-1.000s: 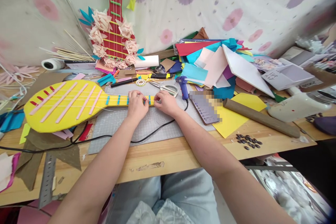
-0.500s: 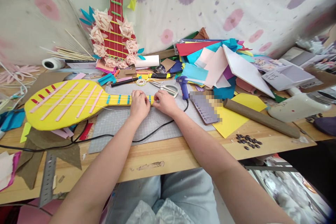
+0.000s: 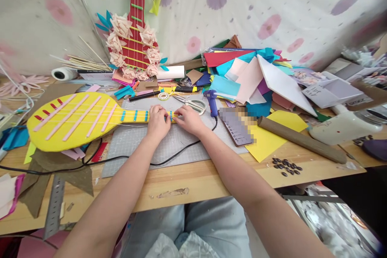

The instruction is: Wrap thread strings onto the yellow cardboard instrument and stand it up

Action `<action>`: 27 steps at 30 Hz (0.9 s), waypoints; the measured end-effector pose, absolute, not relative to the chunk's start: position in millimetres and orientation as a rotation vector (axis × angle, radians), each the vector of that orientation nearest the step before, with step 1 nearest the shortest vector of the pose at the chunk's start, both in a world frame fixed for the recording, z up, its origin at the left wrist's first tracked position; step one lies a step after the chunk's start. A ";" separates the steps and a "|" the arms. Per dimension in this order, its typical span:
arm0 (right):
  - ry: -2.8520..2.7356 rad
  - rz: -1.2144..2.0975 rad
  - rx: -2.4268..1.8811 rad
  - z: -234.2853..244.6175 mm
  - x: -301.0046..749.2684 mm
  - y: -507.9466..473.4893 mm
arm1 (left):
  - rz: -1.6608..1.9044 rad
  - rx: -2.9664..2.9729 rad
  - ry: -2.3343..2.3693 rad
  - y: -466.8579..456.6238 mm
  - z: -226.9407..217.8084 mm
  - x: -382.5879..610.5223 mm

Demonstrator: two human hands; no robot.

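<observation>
A yellow foam guitar (image 3: 72, 119) with pink strips and blue frets lies flat on a grey cutting mat (image 3: 169, 141), its body to the left. My left hand (image 3: 157, 121) rests closed on the guitar's neck. My right hand (image 3: 189, 119) presses on the neck's right end, fingers curled and pinching at it. The two hands almost touch. What the fingertips hold on the neck is too small to make out.
A red paper guitar with flowers (image 3: 134, 36) leans on the wall. Scissors (image 3: 190, 102), a blue glue gun (image 3: 211, 102) with a black cord (image 3: 169, 157), a phone (image 3: 237, 127), a cardboard tube (image 3: 300, 139), piled coloured paper (image 3: 250, 76), dark seeds (image 3: 286, 165) and a metal ruler (image 3: 54, 205) crowd the wooden table.
Both hands stay on the neck. The left hand and guitar have shifted slightly; the camera view has moved a little.
</observation>
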State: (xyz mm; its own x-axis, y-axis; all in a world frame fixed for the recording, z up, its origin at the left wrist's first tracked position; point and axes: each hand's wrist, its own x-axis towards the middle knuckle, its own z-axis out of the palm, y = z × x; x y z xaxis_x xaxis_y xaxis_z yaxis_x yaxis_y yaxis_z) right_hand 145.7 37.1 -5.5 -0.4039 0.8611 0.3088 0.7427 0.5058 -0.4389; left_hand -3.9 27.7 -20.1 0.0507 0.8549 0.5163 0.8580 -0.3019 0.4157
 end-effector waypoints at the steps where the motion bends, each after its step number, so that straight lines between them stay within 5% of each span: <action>1: -2.249 0.308 -1.322 -6.1 144.3 37.7 | -1.112 -2.272 -1.854 28.0 -20.5 -4.2; 27: -2.255 0.256 -1.233 -10.9 135.8 41.2 | -1.171 -2.267 -1.871 23.6 -13.7 -1.7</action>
